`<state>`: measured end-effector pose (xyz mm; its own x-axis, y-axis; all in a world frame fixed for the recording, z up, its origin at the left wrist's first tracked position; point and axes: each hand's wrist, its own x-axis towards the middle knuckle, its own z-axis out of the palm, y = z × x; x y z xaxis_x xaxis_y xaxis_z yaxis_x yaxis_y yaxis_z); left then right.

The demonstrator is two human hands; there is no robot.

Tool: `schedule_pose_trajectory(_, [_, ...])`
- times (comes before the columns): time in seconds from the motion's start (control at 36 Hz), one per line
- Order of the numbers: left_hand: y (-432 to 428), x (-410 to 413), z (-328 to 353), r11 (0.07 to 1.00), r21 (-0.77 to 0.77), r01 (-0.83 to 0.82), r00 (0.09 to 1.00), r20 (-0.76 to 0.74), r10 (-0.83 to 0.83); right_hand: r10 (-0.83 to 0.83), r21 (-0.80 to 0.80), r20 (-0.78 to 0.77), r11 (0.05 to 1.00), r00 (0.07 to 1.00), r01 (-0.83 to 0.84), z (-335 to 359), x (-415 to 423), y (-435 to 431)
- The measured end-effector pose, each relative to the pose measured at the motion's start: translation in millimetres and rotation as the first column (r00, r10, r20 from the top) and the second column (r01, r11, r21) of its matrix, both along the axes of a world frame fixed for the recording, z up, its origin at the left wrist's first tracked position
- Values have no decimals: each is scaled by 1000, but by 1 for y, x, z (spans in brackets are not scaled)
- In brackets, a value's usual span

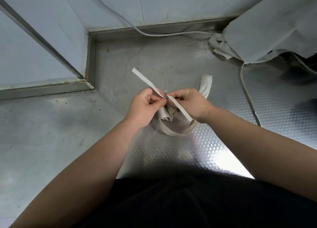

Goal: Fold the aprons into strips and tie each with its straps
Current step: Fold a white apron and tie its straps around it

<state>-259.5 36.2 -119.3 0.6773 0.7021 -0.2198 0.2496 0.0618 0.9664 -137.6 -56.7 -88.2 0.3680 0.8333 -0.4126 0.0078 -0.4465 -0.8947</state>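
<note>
Head view, looking straight down on a steel desk; its right part has an embossed diamond pattern.

Apron: pale beige, folded and bunched into a small bundle at mid-frame, directly under and between the two hands. Cannot tell whether it rests on the desk or is lifted just off it.

Left hand: fingers curled, thumb and forefinger pinching the straps where they cross above the bundle.
Right hand: fingers curled, pinching at the same crossing from the other side. The fingertips of the two hands are almost touching.

Long strap end: stands out from the crossing, up and to the left, away from the person.
Short strap end: runs from the crossing down to the right, lying across the base of the right hand.
Lower loop: strap curving on the desk below the bundle.
Upper loop: wider band rising just behind the right hand.

Far right corner: heap of pale cloth. Grey cable runs along the back wall; second cable trails over the desk below the heap.
</note>
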Motion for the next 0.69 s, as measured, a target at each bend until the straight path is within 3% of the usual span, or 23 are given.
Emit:
schedule_pose_trajectory(0.11, [-1,1,1,999,-3,-35,999,-12,35,-44,4,-105,999,994,44,-3,-1,-1])
schedule_pose_trajectory(0.25, [-7,5,6,997,82,12,1000,-26,-10,-222,14,-76,975,972,223,-13,-5,2])
schedule_pose_trajectory(0.36, [-10,4,4,996,91,9,1000,-4,-8,-258,3,5,966,966,258,-19,-3,3])
schedule_pose_trajectory(0.42, [-12,3,2,996,85,-9,1000,9,8,-198,37,22,980,980,197,-19,-2,2])
schedule_pose_trajectory(0.53, [-11,4,0,996,89,-26,1000,19,25,10,34,201,999,979,-18,-9,-1,-3])
schedule_pose_trajectory(0.69, [-9,4,0,995,98,-12,1000,8,11,148,38,434,982,888,-183,-13,1,-6])
